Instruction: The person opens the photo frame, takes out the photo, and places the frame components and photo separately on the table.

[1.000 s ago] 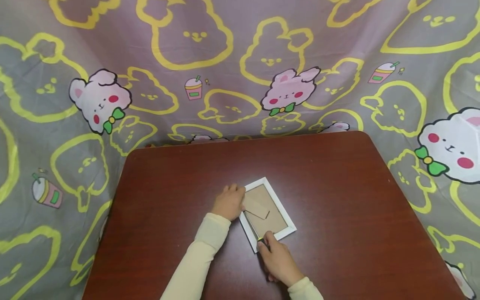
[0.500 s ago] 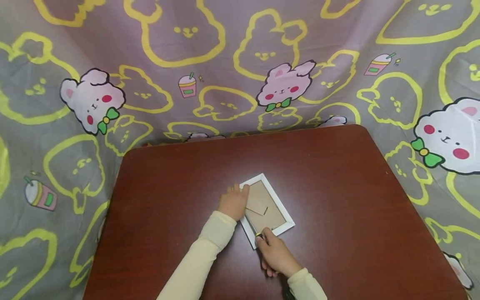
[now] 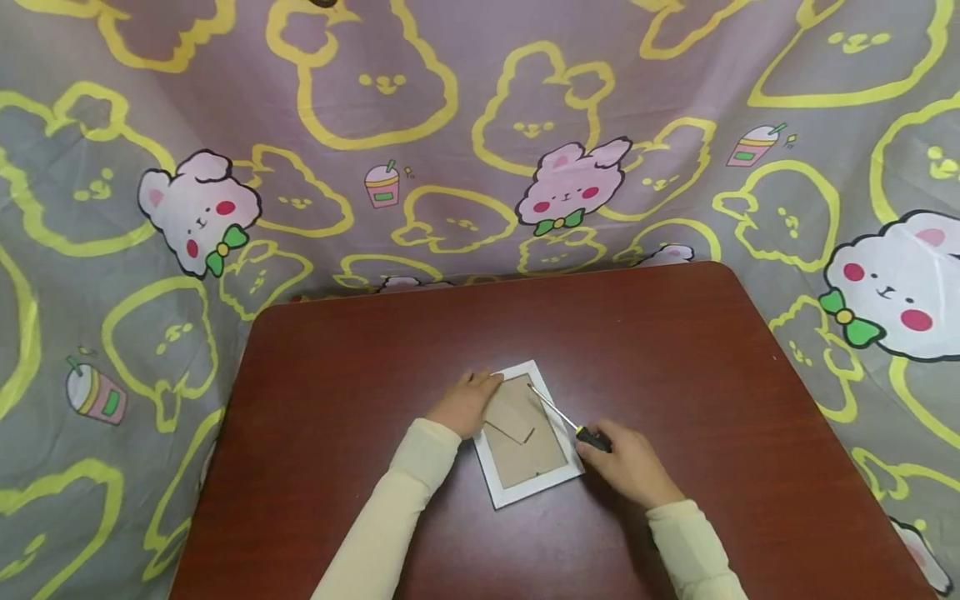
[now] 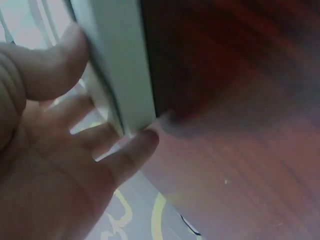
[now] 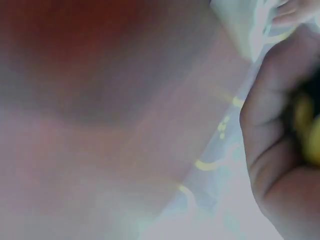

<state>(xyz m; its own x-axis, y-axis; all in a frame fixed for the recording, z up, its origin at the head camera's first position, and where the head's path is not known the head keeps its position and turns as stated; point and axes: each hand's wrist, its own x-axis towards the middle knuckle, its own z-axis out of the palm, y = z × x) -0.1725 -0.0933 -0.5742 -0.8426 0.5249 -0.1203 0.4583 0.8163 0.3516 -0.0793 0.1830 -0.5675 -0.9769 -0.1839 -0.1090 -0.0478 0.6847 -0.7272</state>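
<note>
A white picture frame [image 3: 491,479] lies back side up on the table, its brown backing board [image 3: 543,454] showing, with a folded-flat stand flap [image 3: 512,412] on it. My left hand [image 3: 463,407] holds the frame at its upper left; in the left wrist view the thumb [image 4: 75,55] lies along the frame's edge and the fingers reach round its corner. My right hand [image 3: 633,462] grips a screwdriver [image 3: 592,437] by its black and yellow handle. The metal shaft slants across the right side of the frame, its tip at the backing's upper right corner.
The reddish-brown wooden table [image 3: 360,358] has rounded far corners. Behind it and along both sides hangs a grey curtain [image 3: 450,108] printed with yellow outlines and white bunnies. The right wrist view is largely blurred tabletop.
The right hand has moved the screwdriver from the frame's lower left side to its upper right. The frame has turned slightly; the left hand stays at its upper left.
</note>
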